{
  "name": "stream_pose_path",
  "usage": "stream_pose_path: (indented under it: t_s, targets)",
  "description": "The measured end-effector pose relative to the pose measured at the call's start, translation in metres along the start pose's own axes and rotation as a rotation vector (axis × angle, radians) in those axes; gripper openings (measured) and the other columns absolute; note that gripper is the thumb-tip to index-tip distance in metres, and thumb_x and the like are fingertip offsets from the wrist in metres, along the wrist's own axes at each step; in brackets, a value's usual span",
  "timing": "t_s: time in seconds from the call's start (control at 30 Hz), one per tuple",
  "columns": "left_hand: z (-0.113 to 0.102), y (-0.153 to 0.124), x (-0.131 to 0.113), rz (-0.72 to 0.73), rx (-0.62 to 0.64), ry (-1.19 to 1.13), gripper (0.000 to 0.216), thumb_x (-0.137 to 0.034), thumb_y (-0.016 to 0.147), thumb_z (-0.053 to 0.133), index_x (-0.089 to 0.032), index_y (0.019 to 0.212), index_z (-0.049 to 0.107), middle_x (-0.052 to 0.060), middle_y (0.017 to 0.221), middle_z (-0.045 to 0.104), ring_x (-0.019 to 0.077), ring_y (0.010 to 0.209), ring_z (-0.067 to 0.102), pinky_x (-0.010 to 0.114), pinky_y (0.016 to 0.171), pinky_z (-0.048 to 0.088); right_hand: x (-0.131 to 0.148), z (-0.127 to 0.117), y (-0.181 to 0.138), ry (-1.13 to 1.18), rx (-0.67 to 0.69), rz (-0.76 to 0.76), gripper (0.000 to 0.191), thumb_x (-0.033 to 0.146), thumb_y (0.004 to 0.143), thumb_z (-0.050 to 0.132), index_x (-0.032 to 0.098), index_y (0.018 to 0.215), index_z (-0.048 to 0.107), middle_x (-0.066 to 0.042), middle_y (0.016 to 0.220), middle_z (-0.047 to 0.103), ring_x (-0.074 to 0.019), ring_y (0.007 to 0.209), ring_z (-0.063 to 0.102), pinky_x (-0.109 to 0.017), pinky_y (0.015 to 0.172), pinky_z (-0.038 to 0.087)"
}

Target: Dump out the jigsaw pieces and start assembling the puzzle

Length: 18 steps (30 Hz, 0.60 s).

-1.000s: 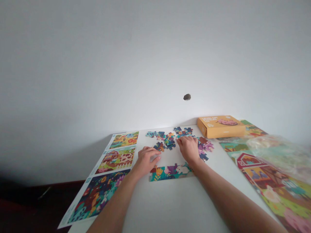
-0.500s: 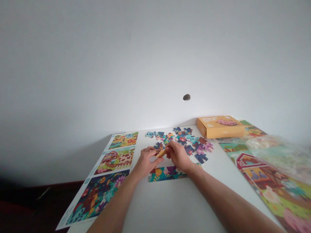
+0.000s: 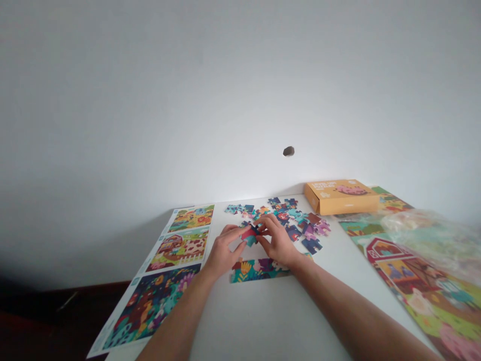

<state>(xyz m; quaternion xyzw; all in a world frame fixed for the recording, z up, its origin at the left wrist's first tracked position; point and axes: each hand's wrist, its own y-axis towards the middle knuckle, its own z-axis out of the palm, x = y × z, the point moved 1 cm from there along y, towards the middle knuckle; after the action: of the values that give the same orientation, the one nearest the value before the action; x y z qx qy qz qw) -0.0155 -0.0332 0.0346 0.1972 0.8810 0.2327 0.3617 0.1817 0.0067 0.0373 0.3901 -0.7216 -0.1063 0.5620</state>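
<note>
Between my two hands is a puzzle piece with a red, teal and dark blue face. My left hand grips its left side between thumb and fingers. My right hand pinches the upper right side, its fingertips at the dark blue part. Just below lies a joined strip of puzzle pieces with flowers and leaves on teal, its right end partly covered by my right wrist. Beyond my hands, several loose puzzle pieces are scattered in a heap on the white table.
On the left lies a sheet with three printed pictures. An orange puzzle box stands at the back right. Beside it, clear plastic wrap covers part of a large farm picture. A white wall with a hole rises behind.
The piece in my hands showed an orange-yellow side before; now its red, teal and dark blue face shows. My right fingers have spread a little. The strip and heap look unchanged.
</note>
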Motion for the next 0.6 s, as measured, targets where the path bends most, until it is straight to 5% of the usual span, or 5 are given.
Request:
stream_pose_path:
  t_s: [0.33, 0.6]
  targets:
    - [-0.006, -0.001, -0.012, -0.028, 0.124, -0.031, 0.054, -0.019, 0.085, 0.057, -0.024, 0.138, 0.052, 0.007, 0.105, 0.061, 0.0204, 0.1, 0.058, 0.036, 0.092, 0.051, -0.007, 0.002, -0.001, -0.034, 0.036, 0.035, 0.051, 0.012, 0.084, 0.056, 0.026, 0.132, 0.043, -0.004, 0.101, 0.065, -0.0161, 0.087, 0.063, -0.033, 0.081, 0.055]
    - [-0.002, -0.002, -0.011, -0.138, 0.133, -0.129, 0.043, -0.021, 0.082, 0.062, -0.025, 0.125, 0.058, 0.006, 0.111, 0.064, 0.0186, 0.094, 0.067, 0.033, 0.088, 0.054, -0.003, 0.001, -0.003, -0.062, 0.089, 0.051, 0.057, 0.016, 0.084, 0.059, 0.024, 0.137, 0.039, -0.001, 0.089, 0.066, -0.0146, 0.076, 0.061, -0.029, 0.074, 0.05]
